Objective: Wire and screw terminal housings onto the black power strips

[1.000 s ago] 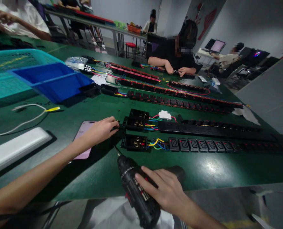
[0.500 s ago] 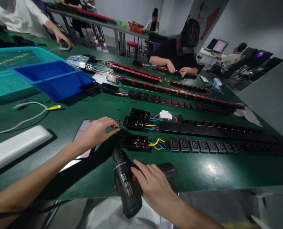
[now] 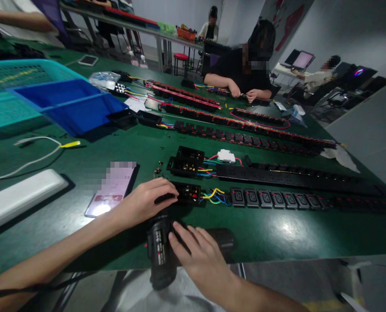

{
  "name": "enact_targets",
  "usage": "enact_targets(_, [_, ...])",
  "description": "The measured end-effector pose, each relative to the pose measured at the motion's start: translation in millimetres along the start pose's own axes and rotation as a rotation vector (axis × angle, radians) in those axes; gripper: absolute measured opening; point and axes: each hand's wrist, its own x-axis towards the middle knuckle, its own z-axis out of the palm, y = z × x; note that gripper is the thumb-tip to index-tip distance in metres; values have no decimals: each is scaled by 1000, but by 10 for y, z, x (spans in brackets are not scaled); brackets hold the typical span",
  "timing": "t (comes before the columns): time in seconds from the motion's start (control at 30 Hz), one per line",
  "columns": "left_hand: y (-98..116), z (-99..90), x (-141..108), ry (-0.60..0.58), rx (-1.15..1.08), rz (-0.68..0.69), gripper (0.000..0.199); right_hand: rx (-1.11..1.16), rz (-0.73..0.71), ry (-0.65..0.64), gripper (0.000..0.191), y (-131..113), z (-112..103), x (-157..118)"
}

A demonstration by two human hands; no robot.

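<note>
My left hand [image 3: 157, 197] is at the open end of the nearest black terminal box [image 3: 189, 193]. Its thumb and fingertips are pinched together, and whatever small thing they may hold is hidden. Several small brass-coloured screws [image 3: 158, 170] lie just beyond that hand. My right hand [image 3: 204, 251] grips the handle of a black cordless drill [image 3: 162, 251], which lies tilted on its side at the table's front edge. The drill's front end is partly covered by my left hand. Yellow, green and blue wires [image 3: 215, 196] run from the box to a strip of black sockets [image 3: 277, 198].
Two more terminal boxes [image 3: 184, 166] and a long black power strip [image 3: 261, 174] lie behind. To the left are a phone [image 3: 115, 186], a white bar-shaped case [image 3: 24, 197], a blue bin [image 3: 69, 104] and a turquoise basket [image 3: 14, 117]. A co-worker [image 3: 241, 73] works across the table.
My left hand has moved right and slightly towards me, from beside the screws to the nearest terminal box. The drill and my right hand have shifted a little to the left.
</note>
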Motion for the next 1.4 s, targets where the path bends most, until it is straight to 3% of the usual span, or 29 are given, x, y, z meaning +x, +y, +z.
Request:
enact_targets(0.2, [23,78,81,-50,-2,34,18,-63,-10,39,42,-89,50,-63])
enact_targets(0.53, [70,223,186,-132,16,66,18,-151,-100,-19,47,-103,8,-30])
enact_targets(0.73, [44,240,218,-108,29,75,20,-60,-91,-114,47,-64,-65,-25])
enact_targets(0.87, [26,237,265,-66,-5,106,20,175,-123,-117,57,259,-292,85])
enact_targets(0.93, [9,233,294,-53,-36,83,18,249,-67,-8,45,548,-414,174])
enact_targets(1.0, [-14,230,321,-40,-64,39,17,224,84,58,26,858,-496,265])
enact_targets(1.1, [-58,231,353,-32,-82,-12,16,185,133,-118,18,1204,-498,364])
enact_targets(1.2, [-94,231,368,-77,-87,15,15,127,54,-272,13,1305,-380,403])
enact_targets(1.4, [-115,173,404,-156,-107,66,15,45,64,-272,16,1174,-151,347])
